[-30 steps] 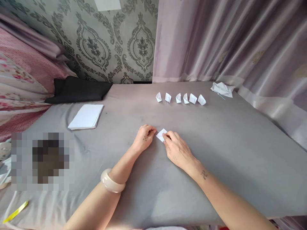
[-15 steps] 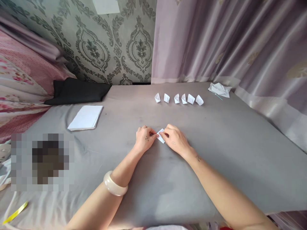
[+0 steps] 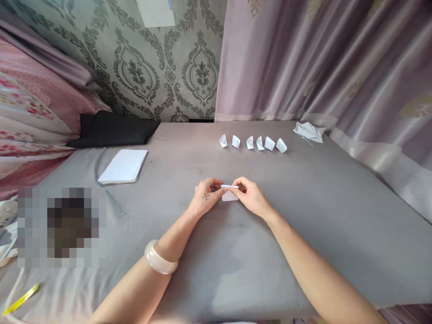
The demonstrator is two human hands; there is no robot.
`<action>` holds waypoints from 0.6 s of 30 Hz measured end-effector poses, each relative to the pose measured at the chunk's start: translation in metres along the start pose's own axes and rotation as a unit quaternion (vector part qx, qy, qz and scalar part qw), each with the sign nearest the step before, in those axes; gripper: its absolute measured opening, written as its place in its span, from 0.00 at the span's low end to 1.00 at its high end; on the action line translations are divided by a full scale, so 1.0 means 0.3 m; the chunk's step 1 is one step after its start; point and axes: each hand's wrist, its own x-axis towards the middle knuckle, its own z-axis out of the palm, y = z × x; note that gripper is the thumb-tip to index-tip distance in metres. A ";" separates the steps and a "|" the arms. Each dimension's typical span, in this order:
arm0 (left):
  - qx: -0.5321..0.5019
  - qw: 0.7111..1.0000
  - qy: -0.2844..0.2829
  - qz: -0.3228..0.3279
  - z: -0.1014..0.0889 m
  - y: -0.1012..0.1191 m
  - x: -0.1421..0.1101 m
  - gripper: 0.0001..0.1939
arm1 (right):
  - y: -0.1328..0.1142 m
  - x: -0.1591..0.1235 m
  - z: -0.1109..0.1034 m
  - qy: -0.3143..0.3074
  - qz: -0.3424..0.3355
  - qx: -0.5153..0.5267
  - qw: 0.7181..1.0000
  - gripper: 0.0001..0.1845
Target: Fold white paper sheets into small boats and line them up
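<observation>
A small folded white paper piece (image 3: 230, 192) is held just above the grey cloth surface (image 3: 303, 211) in the middle of the view. My left hand (image 3: 206, 199) pinches its left end. My right hand (image 3: 251, 196) pinches its right end. Both hands have fingers closed on the paper, which hides part of it. A cream bangle (image 3: 158, 258) sits on my left wrist.
Several small folded white paper pieces stand in a row (image 3: 253, 143) further back. A stack of white paper sheets (image 3: 123, 166) lies at the left. Crumpled white paper (image 3: 308, 131) lies at the back right by the curtain. A black cushion (image 3: 113, 128) rests against the wall.
The paper lay flat as a diamond under my fingers; now both hands have lifted it and pinch its ends, with a folded edge facing up.
</observation>
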 end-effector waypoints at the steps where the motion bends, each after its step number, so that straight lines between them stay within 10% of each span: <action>1: -0.065 0.998 -0.014 -0.014 0.001 0.003 -0.001 0.16 | -0.003 -0.001 0.003 0.004 0.014 0.058 0.998 0.13; 9: -0.298 0.951 -0.076 0.017 0.021 0.032 -0.022 0.16 | -0.052 -0.032 0.015 -0.015 0.067 0.292 0.954 0.16; 14: -0.040 0.992 -0.003 0.119 -0.004 0.020 -0.020 0.11 | -0.053 -0.037 -0.025 0.058 -0.043 0.078 0.994 0.17; 18: 0.150 0.955 0.022 0.256 -0.012 0.005 -0.020 0.10 | -0.049 -0.048 -0.046 0.075 -0.133 -0.026 0.988 0.08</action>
